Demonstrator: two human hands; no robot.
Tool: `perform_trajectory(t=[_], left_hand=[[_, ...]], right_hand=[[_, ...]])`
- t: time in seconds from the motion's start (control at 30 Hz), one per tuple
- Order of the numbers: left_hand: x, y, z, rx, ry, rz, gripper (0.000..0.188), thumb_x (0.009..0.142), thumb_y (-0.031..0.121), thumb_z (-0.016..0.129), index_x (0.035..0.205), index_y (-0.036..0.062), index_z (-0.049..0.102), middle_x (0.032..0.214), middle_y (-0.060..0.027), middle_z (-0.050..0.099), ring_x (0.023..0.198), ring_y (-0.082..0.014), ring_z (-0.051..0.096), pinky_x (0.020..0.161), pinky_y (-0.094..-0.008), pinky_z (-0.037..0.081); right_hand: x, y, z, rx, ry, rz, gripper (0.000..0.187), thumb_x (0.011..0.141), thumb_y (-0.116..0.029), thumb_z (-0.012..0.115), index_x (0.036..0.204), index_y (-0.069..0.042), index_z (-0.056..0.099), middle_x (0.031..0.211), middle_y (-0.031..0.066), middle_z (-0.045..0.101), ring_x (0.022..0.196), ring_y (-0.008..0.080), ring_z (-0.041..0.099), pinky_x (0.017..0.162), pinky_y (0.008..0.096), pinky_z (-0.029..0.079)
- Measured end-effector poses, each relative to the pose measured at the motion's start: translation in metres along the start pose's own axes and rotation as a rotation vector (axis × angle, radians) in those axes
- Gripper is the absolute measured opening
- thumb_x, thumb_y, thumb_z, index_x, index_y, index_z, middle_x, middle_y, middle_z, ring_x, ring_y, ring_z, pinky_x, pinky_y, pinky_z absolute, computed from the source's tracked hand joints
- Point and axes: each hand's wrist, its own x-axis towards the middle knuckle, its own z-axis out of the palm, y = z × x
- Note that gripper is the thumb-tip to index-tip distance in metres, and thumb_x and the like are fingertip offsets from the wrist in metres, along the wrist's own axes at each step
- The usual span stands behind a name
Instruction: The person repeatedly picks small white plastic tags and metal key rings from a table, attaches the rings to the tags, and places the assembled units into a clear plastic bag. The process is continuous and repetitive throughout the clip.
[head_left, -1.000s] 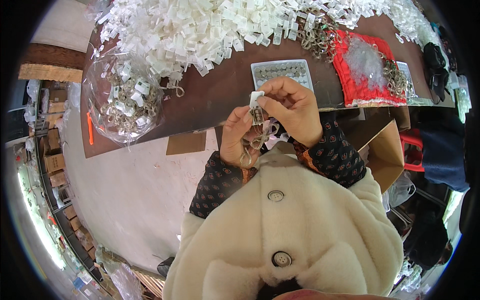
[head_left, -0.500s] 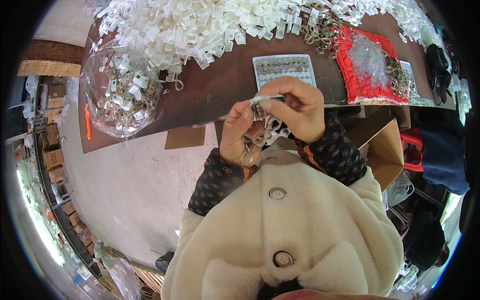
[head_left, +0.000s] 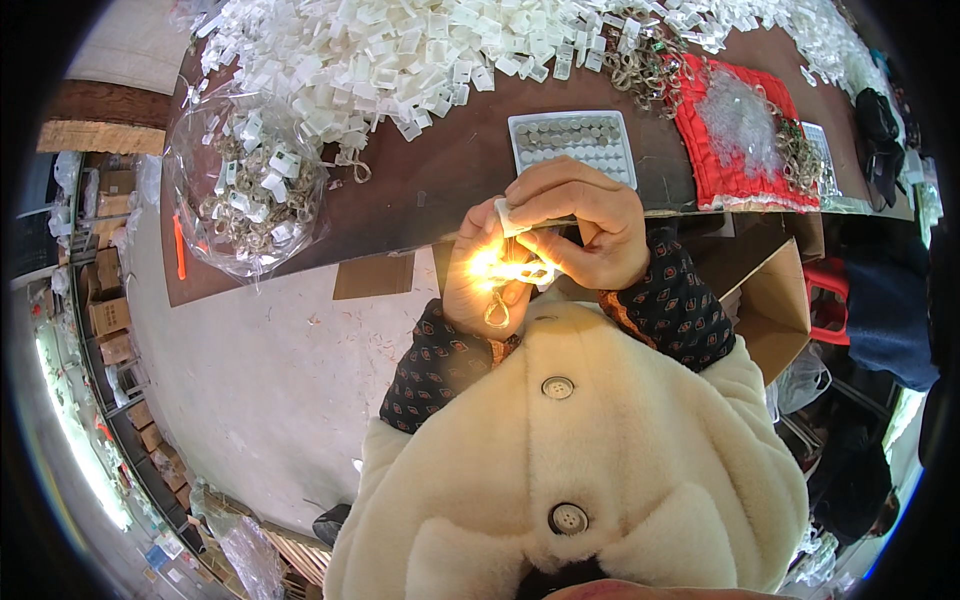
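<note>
Just past the table's near edge, both my hands are raised in front of my coat. A small bundle of string lights (head_left: 527, 272) is between them, glowing warm yellow, with one loop hanging below. My left hand (head_left: 468, 300) is closed around the bundle; the glare hides part of its fingers. The bundle's small white battery case (head_left: 511, 218) is at the top, pinched between the fingers of my right hand (head_left: 600, 225) and touching the left fingertips. Behind my right hand sits a pale tray (head_left: 630, 150) holding rows of round silver button cells (head_left: 570, 132).
A large heap of white plastic cases (head_left: 400, 55) covers the far table (head_left: 420, 190). At left lie a clear bag (head_left: 255, 195) of wound string lights and an orange tool (head_left: 180, 248). On the right, a red cloth (head_left: 690, 130) carries clear plastic pieces (head_left: 735, 125); below stands a cardboard box (head_left: 775, 310).
The string lights, dark before, are now lit. My right fingers have shifted on the white battery case, which now stands more upright between my hands.
</note>
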Motion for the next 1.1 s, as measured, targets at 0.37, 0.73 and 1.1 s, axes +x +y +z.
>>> perform_trajectory(t=[0.37, 0.73, 1.1], left_hand=[[-0.003, -0.017, 0.012, 0.139, 0.174, 0.036, 0.032, 0.099, 0.048, 0.053, 0.108, 0.0177, 0.058, 0.084, 0.0009, 0.063, 0.043, -0.0070, 0.044, 0.039, -0.0229, 0.036], [0.014, -0.035, -0.002, 0.076, 0.165, -0.082, 0.029, 0.100, 0.029, 0.057, 0.112, 0.0021, 0.058, 0.069, -0.0018, 0.047, 0.043, -0.0064, 0.031, 0.030, -0.0195, 0.029], [0.020, -0.044, -0.012, 0.224, -0.053, 0.076, 0.017, 0.100, 0.017, 0.058, 0.113, 0.0058, 0.058, 0.101, -0.0068, 0.065, 0.089, -0.0142, 0.064, 0.073, -0.0278, 0.057]], right_hand=[[-0.017, 0.007, 0.006, -0.256, 0.135, -0.286, 0.030, 0.074, 0.010, 0.070, 0.103, 0.000, 0.068, 0.109, 0.0155, 0.067, 0.096, 0.0333, 0.065, 0.081, 0.0381, 0.055], [-0.082, 0.003, -0.113, -0.867, 0.588, 0.335, 0.019, 0.086, 0.001, 0.069, 0.104, -0.003, 0.072, 0.095, 0.0138, 0.071, 0.084, 0.0246, 0.068, 0.075, 0.0324, 0.054], [-0.083, 0.051, -0.166, -1.110, 0.477, 0.314, 0.005, 0.089, -0.011, 0.065, 0.094, -0.009, 0.066, 0.091, 0.0132, 0.062, 0.080, 0.0366, 0.064, 0.067, 0.0438, 0.052]])
